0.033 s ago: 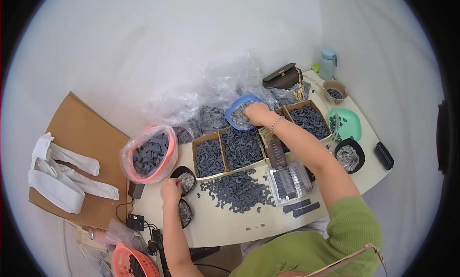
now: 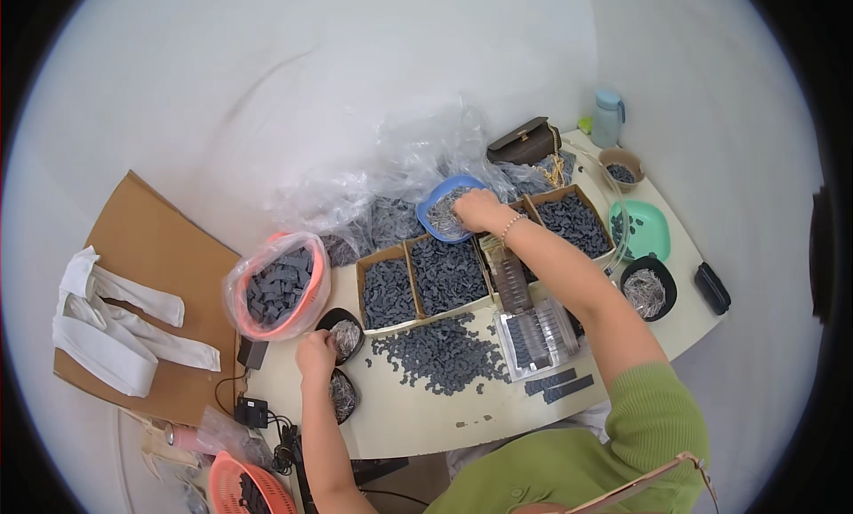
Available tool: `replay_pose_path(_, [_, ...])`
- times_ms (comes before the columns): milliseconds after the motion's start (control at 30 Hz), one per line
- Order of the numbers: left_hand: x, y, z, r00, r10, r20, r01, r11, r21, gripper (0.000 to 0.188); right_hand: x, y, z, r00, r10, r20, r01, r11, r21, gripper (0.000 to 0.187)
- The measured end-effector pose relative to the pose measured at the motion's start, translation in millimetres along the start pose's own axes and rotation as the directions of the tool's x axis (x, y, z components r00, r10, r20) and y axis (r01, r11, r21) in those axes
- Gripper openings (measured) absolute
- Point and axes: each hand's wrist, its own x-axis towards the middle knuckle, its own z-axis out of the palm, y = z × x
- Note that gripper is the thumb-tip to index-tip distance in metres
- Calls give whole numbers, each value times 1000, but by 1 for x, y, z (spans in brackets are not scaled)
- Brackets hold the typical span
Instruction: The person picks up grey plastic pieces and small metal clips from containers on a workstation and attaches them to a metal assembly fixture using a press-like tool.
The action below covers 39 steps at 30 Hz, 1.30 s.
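My left hand (image 2: 315, 354) is at the rim of a black bowl (image 2: 355, 343) of thin silver metal pins. Its fingers are drawn together; what they hold, if anything, is too small to see. Just below stands a second black bowl (image 2: 353, 411) with similar pins. Reaching across the table, my right hand (image 2: 481, 212) dips into a blue tray (image 2: 430, 207) of pins at the back. Those fingers bend downward and together, their tips hidden among the pins. Under the right forearm stand clear plastic trays (image 2: 566, 336) holding dark grey strips.
A divided cardboard box (image 2: 391, 327) holds small grey parts, and more grey parts (image 2: 435, 358) lie loose in front. A coral basket (image 2: 322, 292) sits left. On the right are a green tray (image 2: 659, 230), a black pin bowl (image 2: 668, 302) and a blue bottle (image 2: 608, 123).
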Motion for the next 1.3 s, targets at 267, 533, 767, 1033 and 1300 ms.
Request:
replay_pose_path(267, [-52, 126, 18, 934, 314, 171, -20, 522, -853, 9, -3, 3, 5, 998, -32, -45, 31, 999, -20, 23])
replay_pose_path(533, [-99, 245, 44, 764, 617, -185, -528, 435, -729, 11, -19, 15, 4, 952, 64, -299, -52, 998, 47, 17])
replay_pose_path(767, [-105, 244, 47, 712, 659, -241, -670, 537, -512, 16, -71, 20, -32, 944, 2, -331, 220, 745, 629, 12])
replay_pose_path(1033, [-129, 239, 38, 648, 727, -228, -752, 563, -342, 41, -204, -2, -1, 931, -358, -74, 360, 857, 368, 13])
replay_pose_path(1300, [-113, 233, 51, 748, 654, -112, -629, 646, -432, 61, -237, -25, 23, 902, -330, -277, 370, 923, 105, 16])
